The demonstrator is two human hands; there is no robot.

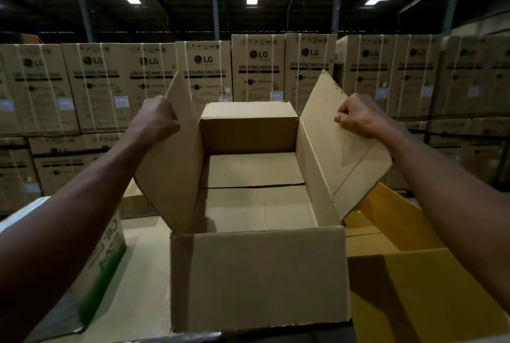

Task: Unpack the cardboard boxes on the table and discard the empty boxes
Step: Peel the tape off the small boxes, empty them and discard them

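Near wall of cardboard box [259,279] faced; long axis away from camera; interior seen empty. Side flaps gripped by left hand [158,119], right hand [358,116], equally near.

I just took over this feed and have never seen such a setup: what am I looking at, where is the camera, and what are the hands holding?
There is no machine here, just a person with bare hands. The single picture comes from a camera on their head, looking forward and down. The left hand and right hand each grip a side flap of an open brown box, which looks empty inside. A yellow box sits to its right and a green-printed box to its left. Stacked washing machine cartons fill the background.
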